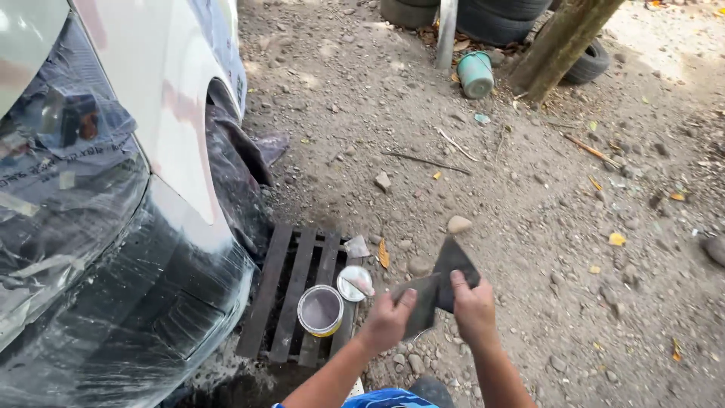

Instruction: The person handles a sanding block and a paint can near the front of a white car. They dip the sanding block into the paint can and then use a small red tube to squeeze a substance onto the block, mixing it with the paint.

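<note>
Gripping a dark grey sheet of sandpaper (438,285) between them, both hands hold it up over the gravel ground (544,227), just right of the metal drain grate (291,295). The left hand (387,321) has its fingers clenched around the sheet's lower left part, thumb on top. The right hand (472,306) pinches the sheet's right side, and one corner of the paper sticks up above its fingers. On the grate, close to the left hand, stands an open tin (320,310) with greyish paste inside and a yellow band around its side. Its round lid (354,282) lies just right of it, at the grate's right edge, with a small putty knife resting across it. Left of the grate rises a car (158,98), its white fender bare and its bumper and headlight wrapped in clear plastic film. Far beyond the grate, a teal bucket (476,73) lies tipped beside stacked tyres (498,15) and a tree trunk (563,41).
</note>
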